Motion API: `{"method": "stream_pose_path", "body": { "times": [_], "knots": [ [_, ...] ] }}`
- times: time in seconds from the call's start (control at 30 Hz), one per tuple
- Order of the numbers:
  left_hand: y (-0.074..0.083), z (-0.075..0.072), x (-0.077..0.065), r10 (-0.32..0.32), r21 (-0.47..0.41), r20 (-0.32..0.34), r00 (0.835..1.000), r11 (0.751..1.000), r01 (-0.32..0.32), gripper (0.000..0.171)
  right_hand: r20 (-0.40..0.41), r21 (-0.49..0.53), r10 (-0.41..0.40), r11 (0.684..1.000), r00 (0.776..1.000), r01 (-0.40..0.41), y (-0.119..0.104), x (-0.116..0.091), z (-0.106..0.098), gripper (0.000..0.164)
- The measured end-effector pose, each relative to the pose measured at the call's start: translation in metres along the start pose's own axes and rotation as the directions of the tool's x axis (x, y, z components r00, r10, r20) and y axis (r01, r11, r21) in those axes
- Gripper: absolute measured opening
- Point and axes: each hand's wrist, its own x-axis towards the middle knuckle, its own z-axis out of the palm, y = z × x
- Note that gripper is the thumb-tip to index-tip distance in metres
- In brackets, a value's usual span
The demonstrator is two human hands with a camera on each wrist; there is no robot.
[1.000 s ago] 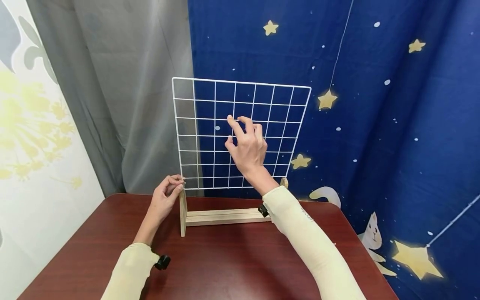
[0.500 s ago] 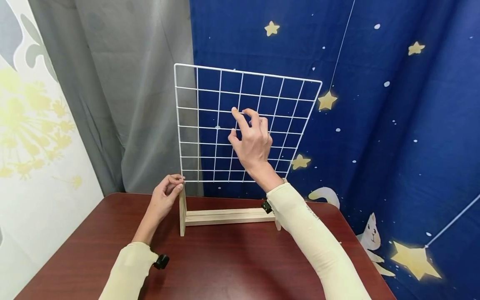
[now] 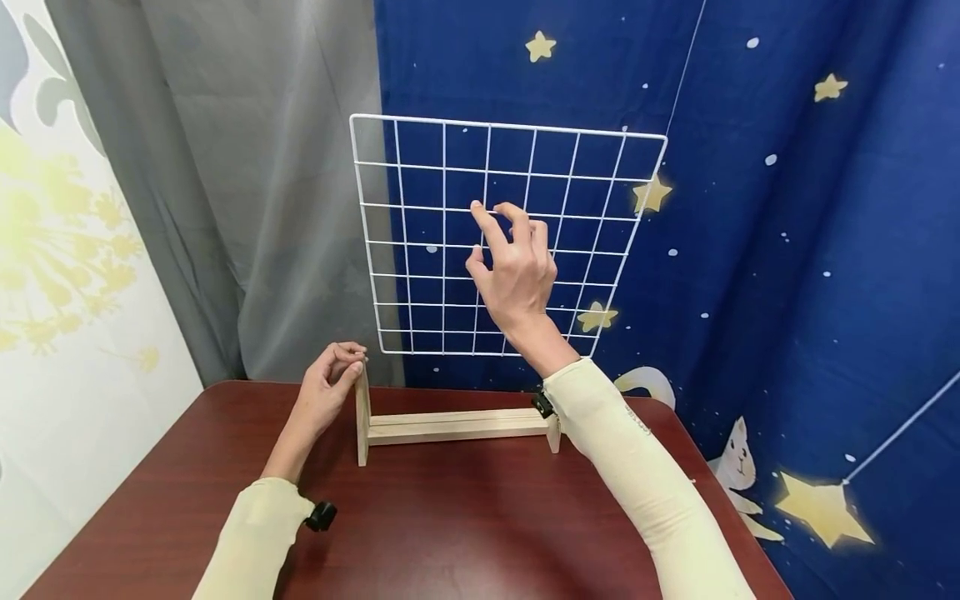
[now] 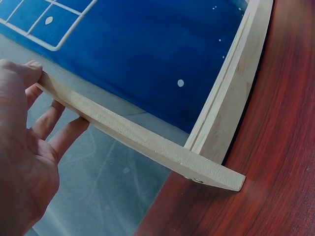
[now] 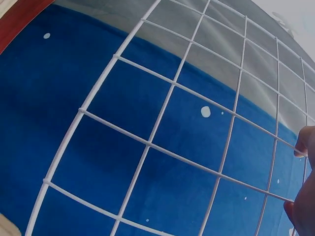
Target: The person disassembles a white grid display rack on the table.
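**Right grip (image 3: 519,271) on wire grid (image 3: 444,208); left grip (image 3: 328,383) on wooden stand (image 3: 459,427)**

Handling: we judge the step in hand to be holding the grid clear while the stand is braced. Done well, it calls for a level lower edge, unhurried wrist turns, and light inward pressure on the post, so that no corner snags and the base sits flat.

Right: half-curled, fingers parted, hooked on the wires near the grid's middle and bearing its weight.

Left: nearly closed, thumb and fingertips pinching the top of the left post (image 4: 118,120); we note the palm apart from the wood.

Location: grid in the air above the stand, its lower left corner just beside the left post's tip, not touching. Stand upright on the red-brown surface (image 3: 450,521). We cannot tell how near the other lower corner lies to the right post, whose top is hidden behind the right sleeve (image 3: 633,467).
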Motion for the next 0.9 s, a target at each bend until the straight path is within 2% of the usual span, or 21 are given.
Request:
{"method": "stream_pose_path", "body": {
  "times": [0.2, 0.4, 0.6, 0.9],
  "knots": [
    [0.002, -0.002, 0.0, -0.008, 0.029, 0.009, 1.0, 1.0, 0.008, 0.012, 0.021, -0.005, 0.029, 1.0, 0.999, -0.029, 0.013, -0.008, -0.005, 0.054],
    [0.005, -0.007, -0.002, 0.005, 0.03, -0.02, 1.0, 1.0, -0.005, 0.01, 0.083, 0.02, 0.069, 0.997, 0.994, -0.07, 0.025, -0.015, -0.009, 0.054],
    [0.007, -0.01, -0.003, 0.031, 0.091, 0.006, 1.0, 0.995, -0.031, 0.008, 0.133, 0.004, 0.088, 0.996, 0.987, -0.089, 0.042, -0.03, -0.015, 0.057],
    [0.009, -0.014, 0.002, -0.003, 0.175, 0.069, 0.998, 0.985, -0.009, 0.009, 0.157, -0.059, 0.063, 0.997, 0.986, -0.054, 0.078, -0.058, -0.031, 0.056]
  ]
}}
